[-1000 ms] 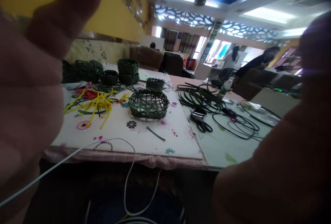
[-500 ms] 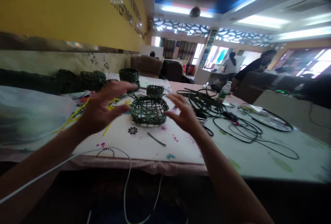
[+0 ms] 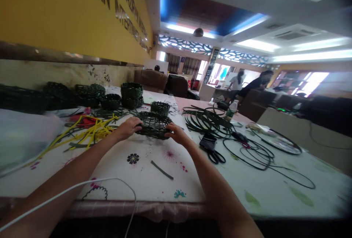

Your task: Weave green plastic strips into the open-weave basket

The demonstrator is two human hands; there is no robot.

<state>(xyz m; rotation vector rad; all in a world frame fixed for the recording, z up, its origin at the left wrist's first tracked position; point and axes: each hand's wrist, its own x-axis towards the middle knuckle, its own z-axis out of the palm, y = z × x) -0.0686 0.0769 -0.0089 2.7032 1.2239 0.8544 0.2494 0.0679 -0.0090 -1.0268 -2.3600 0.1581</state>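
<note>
A dark green woven basket (image 3: 154, 130) is on the flowered table cover, between my two hands. The fingers of my left hand (image 3: 129, 127) are closed on its left side. On its right side, my right hand (image 3: 176, 133) grips the wall with thumb and fingers. Just behind it stands a smaller woven basket (image 3: 160, 108). A short dark green strip (image 3: 162, 170) lies nearer to me on the white cover (image 3: 115, 172).
Yellow strips (image 3: 96, 130) lie left, beside a clear plastic bag (image 3: 24, 135). More woven baskets (image 3: 132, 94) stand at the back left. On the right are coiled green strips (image 3: 206, 119), a phone (image 3: 208, 142), scissors (image 3: 216, 156), black cable (image 3: 264, 157) and a bottle (image 3: 232, 110). People are beyond.
Both hands came down and inward from open positions beside the basket and took hold of its sides. The basket now tilts slightly. The camera view has shifted upward.
</note>
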